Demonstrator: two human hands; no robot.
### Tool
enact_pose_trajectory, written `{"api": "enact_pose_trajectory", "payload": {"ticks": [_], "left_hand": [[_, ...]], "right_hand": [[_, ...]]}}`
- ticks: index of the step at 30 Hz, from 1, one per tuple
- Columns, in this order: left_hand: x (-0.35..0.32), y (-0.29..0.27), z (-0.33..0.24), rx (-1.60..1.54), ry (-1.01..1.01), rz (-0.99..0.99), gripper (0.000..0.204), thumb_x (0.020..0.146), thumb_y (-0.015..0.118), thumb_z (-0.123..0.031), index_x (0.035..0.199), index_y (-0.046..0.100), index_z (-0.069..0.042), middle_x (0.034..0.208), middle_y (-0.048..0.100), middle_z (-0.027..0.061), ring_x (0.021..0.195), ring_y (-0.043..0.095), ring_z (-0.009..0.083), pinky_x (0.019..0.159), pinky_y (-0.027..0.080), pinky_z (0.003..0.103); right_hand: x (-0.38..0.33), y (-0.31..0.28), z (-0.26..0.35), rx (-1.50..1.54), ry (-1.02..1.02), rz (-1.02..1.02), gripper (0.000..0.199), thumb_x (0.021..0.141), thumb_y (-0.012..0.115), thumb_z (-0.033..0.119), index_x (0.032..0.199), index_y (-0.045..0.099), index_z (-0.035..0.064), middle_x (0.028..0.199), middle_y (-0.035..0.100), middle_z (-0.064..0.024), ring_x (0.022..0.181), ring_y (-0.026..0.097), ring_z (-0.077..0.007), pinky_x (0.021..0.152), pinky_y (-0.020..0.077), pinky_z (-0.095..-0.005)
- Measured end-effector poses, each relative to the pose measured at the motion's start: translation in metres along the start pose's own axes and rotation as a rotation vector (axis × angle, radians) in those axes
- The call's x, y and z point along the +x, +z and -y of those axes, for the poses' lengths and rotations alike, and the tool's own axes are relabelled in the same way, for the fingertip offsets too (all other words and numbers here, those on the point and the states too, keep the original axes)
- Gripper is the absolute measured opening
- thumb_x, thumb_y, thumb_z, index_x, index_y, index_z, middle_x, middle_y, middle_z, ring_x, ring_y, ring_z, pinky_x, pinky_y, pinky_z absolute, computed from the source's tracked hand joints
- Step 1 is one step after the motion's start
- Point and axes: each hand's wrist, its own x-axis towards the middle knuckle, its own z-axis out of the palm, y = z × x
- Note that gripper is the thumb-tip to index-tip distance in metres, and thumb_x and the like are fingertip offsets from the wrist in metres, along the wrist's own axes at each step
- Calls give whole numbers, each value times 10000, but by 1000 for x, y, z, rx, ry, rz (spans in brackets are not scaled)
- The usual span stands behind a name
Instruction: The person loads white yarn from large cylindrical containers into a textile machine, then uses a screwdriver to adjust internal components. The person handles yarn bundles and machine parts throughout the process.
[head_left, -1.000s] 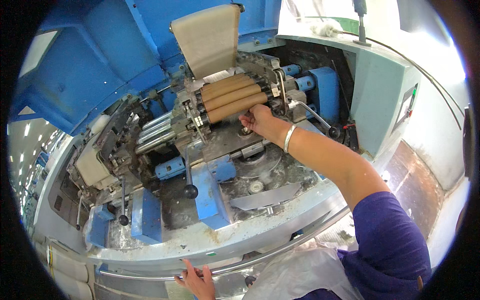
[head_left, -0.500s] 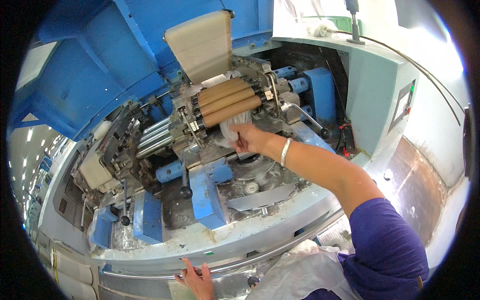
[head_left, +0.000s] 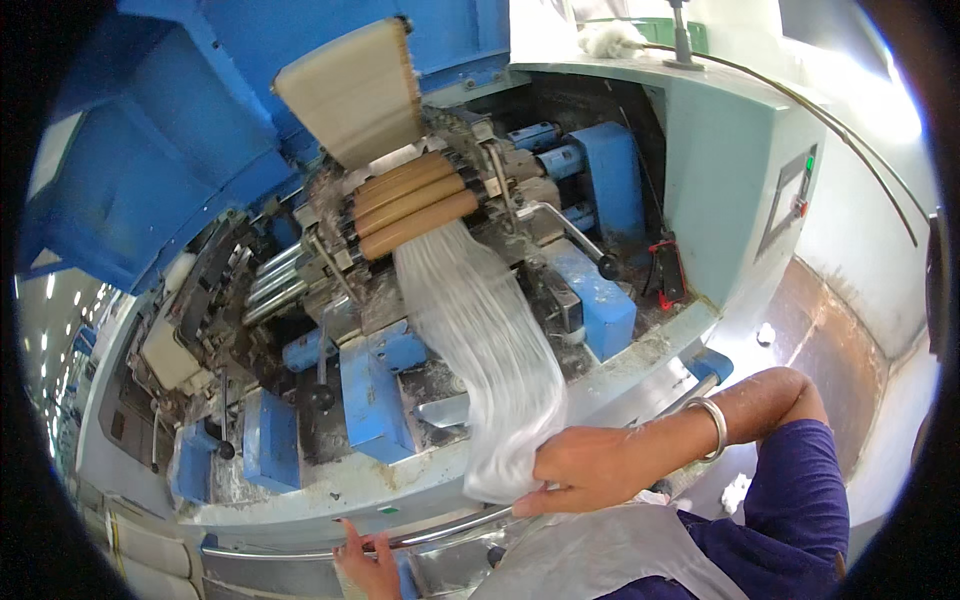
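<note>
A long white web of loose fibre (head_left: 480, 330) hangs out from below the brown rollers (head_left: 418, 222) and stretches toward the machine's front edge. My right hand (head_left: 580, 470), with a bangle at the wrist, is closed on the near end of this web, close to the front edge. Partly hidden by the web is a grey metal plate (head_left: 440, 413). Low in the picture, my left hand (head_left: 368, 565) rests at the polished metal rail (head_left: 450, 528), fingers apart and holding nothing.
A raised cream flap (head_left: 355, 90) stands behind the rollers. Levers with black knobs (head_left: 607, 266) stick out on both sides. Blue blocks (head_left: 372, 400) line the machine bed. To the right rises a pale green cabinet (head_left: 740, 170) with a control panel.
My right hand has come down and toward me from the rollers, drawing the white fibre out into a long web. The left hand stays by the rail. The view has shifted slightly.
</note>
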Motion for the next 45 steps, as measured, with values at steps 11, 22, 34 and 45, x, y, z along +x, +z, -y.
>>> {"api": "enact_pose_trajectory", "payload": {"ticks": [11,22,34,45], "left_hand": [[74,-3,-103,-830,472,4,802,934,420,-613,1428,350,15,1431,399,216,1294,423,317,1069,320,447],[132,8,-135,-1141,198,267,937,908,420,-665,1493,169,23,1532,219,238,1430,219,325,1165,150,443],[154,40,-230,-1657,-113,1257,1126,692,469,-869,1302,430,77,890,605,116,810,629,248,924,476,543],[202,20,-212,-1721,61,1097,294,1004,475,-316,865,549,-68,1016,624,135,1007,618,293,903,544,469]], "right_hand": [[17,41,34,-103,-314,51,465,887,567,390,720,608,-41,698,610,-235,701,616,-416,627,484,-490],[18,64,39,-263,-980,-313,214,678,675,268,644,647,59,658,636,-146,665,647,-328,616,492,-494],[4,37,40,-301,-755,30,331,756,635,332,707,631,5,676,628,-169,692,638,-365,642,486,-485],[-49,-11,-70,-268,39,-455,559,840,633,493,778,648,-62,695,619,-228,689,636,-375,677,498,-437]]}}
